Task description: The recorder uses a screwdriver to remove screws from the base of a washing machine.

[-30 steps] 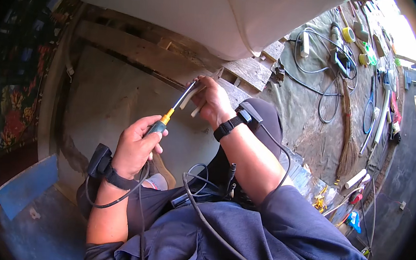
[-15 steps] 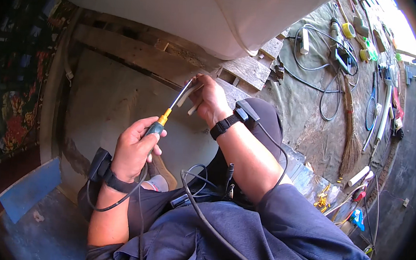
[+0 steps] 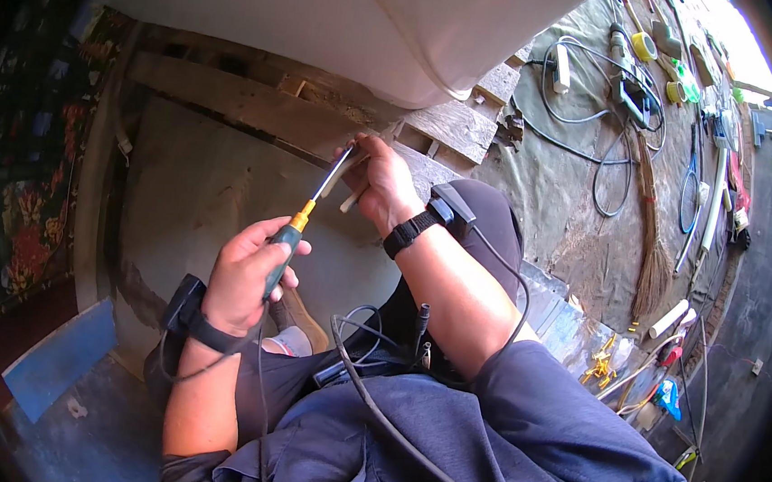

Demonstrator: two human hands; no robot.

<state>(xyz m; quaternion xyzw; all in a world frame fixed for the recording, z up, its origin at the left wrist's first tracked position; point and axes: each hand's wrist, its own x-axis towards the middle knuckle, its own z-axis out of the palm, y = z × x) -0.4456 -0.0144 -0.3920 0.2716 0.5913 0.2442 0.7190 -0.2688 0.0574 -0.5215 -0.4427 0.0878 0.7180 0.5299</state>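
My left hand point(image 3: 243, 275) is closed around the dark green handle of a screwdriver point(image 3: 286, 251). Its yellow collar and thin metal shaft slant up and to the right, and the tip reaches the fingers of my right hand point(image 3: 385, 182). Those fingers are curled on a pale, narrow piece point(image 3: 331, 182) beside the shaft; a second pale end point(image 3: 349, 204) sticks out below the palm. I cannot make out what kind of piece it is, since the fingers hide much of it. Both wrists wear black straps with cabled devices.
A large white container point(image 3: 313, 18) stands on wooden pallet boards point(image 3: 449, 130) just beyond my hands. At the right lie a straw broom point(image 3: 652, 253), coiled black cable point(image 3: 585, 125) and tape rolls point(image 3: 643, 46). A blue panel point(image 3: 61, 356) leans at lower left. A loose cable crosses my lap.
My right hand has shifted slightly left with the pale piece, and the screwdriver tip has stayed at its fingers. My left hand keeps nearly the same place.
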